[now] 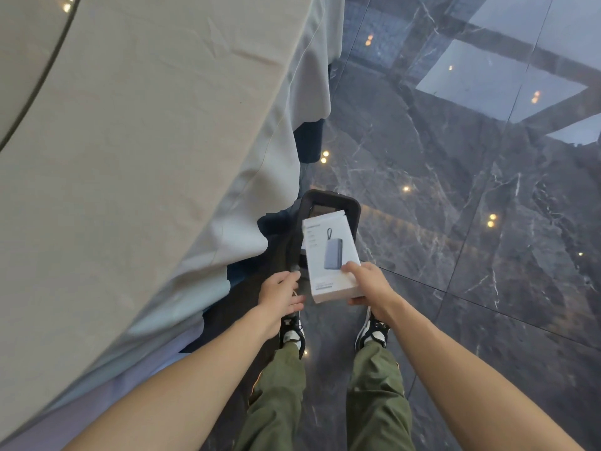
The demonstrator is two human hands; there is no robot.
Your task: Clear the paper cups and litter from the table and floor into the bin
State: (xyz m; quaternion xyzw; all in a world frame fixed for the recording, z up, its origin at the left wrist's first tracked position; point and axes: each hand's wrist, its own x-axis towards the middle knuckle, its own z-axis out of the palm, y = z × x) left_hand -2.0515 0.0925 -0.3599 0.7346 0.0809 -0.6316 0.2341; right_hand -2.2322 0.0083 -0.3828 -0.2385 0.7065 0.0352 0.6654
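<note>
Marble floor (455,222) beside draped table (146,157)

Floor (455,206): dark grey polished marble-look slabs with white veining, laid in large tiles with thin joints. It fills the frame to the right of and beyond the grip. Surface highly reflective: pale rectangular window reflections (507,60) lie far beyond the grip, upper right, crossed by dark bars. Small warm ceiling-light reflections (491,220) are scattered across the tiles in pairs.

Tablecloth (146,141): beige-grey, creased, draped over a table filling the frame left of the grip; its hem hangs in folds to the floor. A dark curved line (39,83) crosses the cloth's far-left top.
</note>
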